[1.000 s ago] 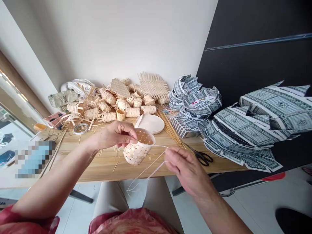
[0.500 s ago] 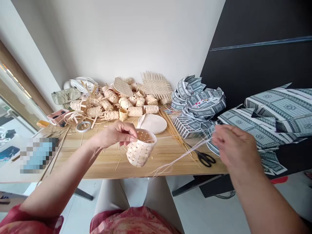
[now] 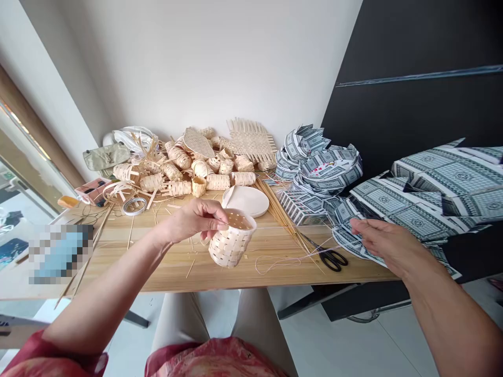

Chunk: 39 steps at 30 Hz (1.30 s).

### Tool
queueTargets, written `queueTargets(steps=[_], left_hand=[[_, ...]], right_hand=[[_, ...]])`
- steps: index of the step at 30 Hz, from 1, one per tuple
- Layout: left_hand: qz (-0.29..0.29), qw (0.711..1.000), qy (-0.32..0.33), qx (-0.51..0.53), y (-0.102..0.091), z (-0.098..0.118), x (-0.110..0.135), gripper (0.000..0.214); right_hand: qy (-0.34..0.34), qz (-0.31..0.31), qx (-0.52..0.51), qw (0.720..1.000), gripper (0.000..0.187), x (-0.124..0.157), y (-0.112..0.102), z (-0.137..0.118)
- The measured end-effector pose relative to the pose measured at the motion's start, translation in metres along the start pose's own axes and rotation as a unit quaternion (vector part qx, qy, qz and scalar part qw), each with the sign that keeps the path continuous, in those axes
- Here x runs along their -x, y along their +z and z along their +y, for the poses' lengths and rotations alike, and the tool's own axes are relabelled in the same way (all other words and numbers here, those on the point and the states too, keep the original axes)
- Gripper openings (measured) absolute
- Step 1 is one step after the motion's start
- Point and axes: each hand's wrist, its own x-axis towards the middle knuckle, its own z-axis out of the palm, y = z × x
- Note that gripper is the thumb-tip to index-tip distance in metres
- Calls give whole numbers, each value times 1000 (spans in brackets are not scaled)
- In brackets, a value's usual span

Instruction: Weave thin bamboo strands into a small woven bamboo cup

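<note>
Right hand [image 3: 387, 243], fingertips pinching thread [image 3: 301, 257], has swung right, drawing it through the basket [image 3: 231, 246] the left hand [image 3: 196, 217] clamps.

A tape roll [image 3: 134, 213] is lying on the worktop [image 3: 168, 272], while playing-card bowls [image 3: 329, 180] are standing beside a fringed mat [image 3: 253, 140].

Your left forearm [image 3: 113, 285] slants up and inward from the lower left, and your left hand [image 3: 198, 219] sits near your midline, back uppermost, its thumb [image 3: 217, 226] pressed toward the fingers [image 3: 214, 209] in a pinch. Your right forearm [image 3: 451, 319] angles up and inward from the lower right. Your right hand [image 3: 379, 242] is well out to the side, thumb and forefinger together, the other fingers apparently curled, though their tips are hard to make out.
</note>
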Motion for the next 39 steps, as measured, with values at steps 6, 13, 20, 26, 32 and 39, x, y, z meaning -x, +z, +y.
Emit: queueTargets(steps=[6, 13, 20, 26, 32, 39], left_hand=[[42, 999, 9, 20, 24, -2, -2, 20], [24, 999, 24, 37, 47, -4, -8, 18], [-46, 998, -12, 47, 37, -3, -8, 19], [-65, 998, -1, -19, 32, 2, -4, 18], [-37, 999, 32, 8, 36, 4, -9, 19], [-53, 998, -19, -12, 28, 4, -9, 29]], right_hand=[[-78, -11, 139, 987, 19, 52, 33, -69], [-179, -324, 144, 918, 15, 103, 102, -111], [-182, -328, 142, 916, 22, 95, 102, -104], [-153, -344, 123, 918, 21, 88, 100, -98], [-140, -356, 96, 919, 20, 86, 101, -100], [-150, -349, 102, 919, 21, 89, 104, -104]])
